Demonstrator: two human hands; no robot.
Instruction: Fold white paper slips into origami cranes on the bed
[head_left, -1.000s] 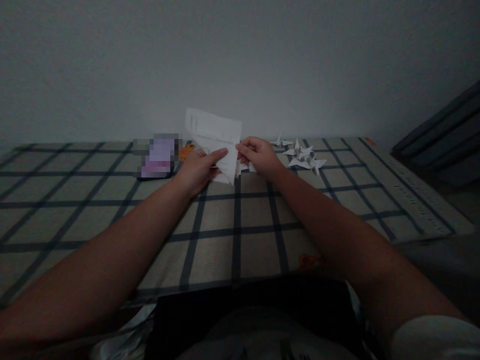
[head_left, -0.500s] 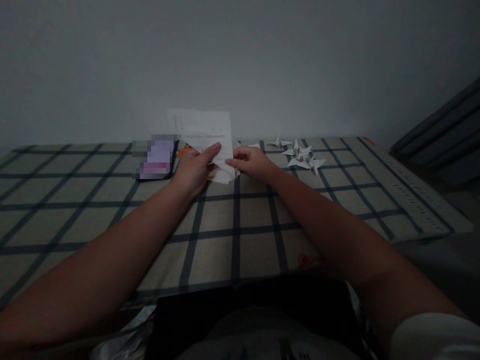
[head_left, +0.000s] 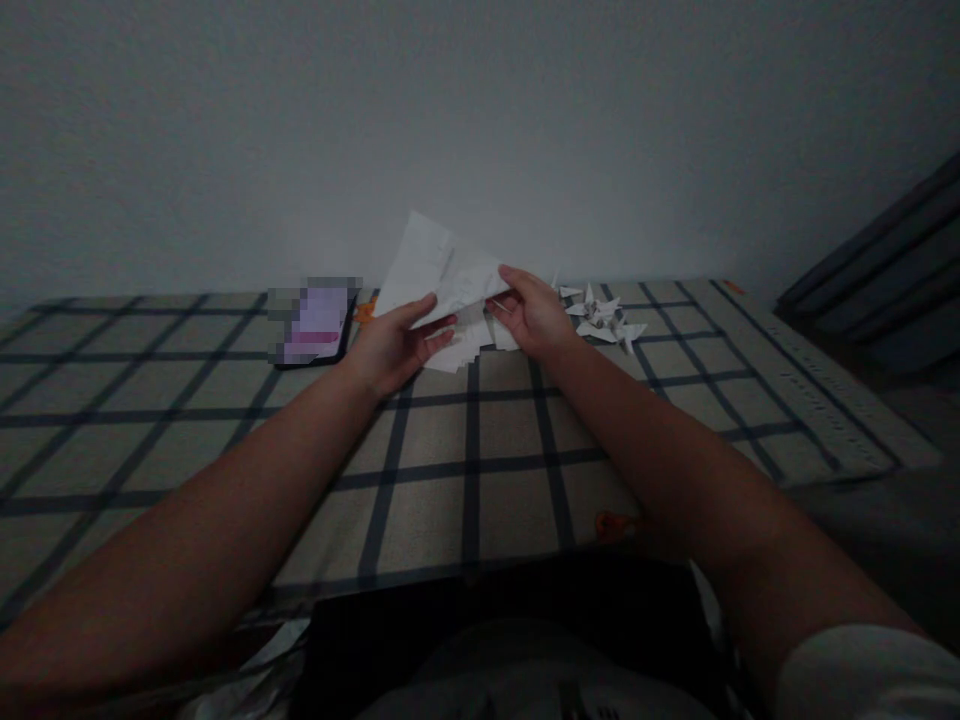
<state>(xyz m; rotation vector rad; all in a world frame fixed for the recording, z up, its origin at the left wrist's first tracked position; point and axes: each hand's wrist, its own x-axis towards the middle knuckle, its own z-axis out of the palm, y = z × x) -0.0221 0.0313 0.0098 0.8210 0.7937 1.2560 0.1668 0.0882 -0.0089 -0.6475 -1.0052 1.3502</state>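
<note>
A sheet of white paper [head_left: 442, 262] with faint marks is held up tilted between both hands. My left hand [head_left: 394, 345] pinches its lower left edge, thumb on the near face. On the right corner, my right hand [head_left: 536, 315] grips with thumb and fingers. Beneath the sheet, more white paper pieces [head_left: 454, 355] lie on the checked cloth, partly hidden by the hands. Several folded paper cranes [head_left: 600, 315] sit just right of my right hand.
A phone [head_left: 319, 320] with a blurred screen lies left of my left hand. Something orange [head_left: 365, 311] shows beside it. Another orange item [head_left: 615, 524] is at the near edge of the checked tablecloth [head_left: 517, 420]. A wall [head_left: 480, 130] rises behind the table.
The sheet has turned clockwise and tilted. My right hand has moved up and right to its corner, and the paper pieces beneath show more.
</note>
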